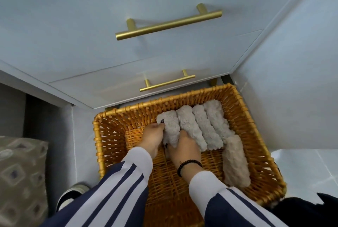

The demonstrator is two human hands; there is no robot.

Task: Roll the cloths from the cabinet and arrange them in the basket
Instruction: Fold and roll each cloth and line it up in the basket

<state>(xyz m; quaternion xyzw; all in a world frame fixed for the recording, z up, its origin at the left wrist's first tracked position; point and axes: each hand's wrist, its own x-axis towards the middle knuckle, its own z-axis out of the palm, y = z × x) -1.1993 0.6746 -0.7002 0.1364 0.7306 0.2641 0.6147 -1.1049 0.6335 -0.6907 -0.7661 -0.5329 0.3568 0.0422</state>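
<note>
Both hands — left hand (pixel 153 140), right hand (pixel 184 147) — grip grey rolled cloth (pixel 169 126) | basket (pixel 243 117)

No readable text, no labels, no brands, no numbers, no signs

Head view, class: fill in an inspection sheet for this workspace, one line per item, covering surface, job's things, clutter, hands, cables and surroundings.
Surface: pale tiled floor under the wicker basket.
Job's things: four grey rolled cloths side by side in the basket; three lie free, the leftmost grey roll is in hand; one beige roll at the right wall.
Clutter: slipper, patterned cushion.
Hands: left hand and right hand both grip the leftmost grey roll.
Cables: nothing seen.
Surroundings: closed blue-grey drawers with brass handles.
</note>
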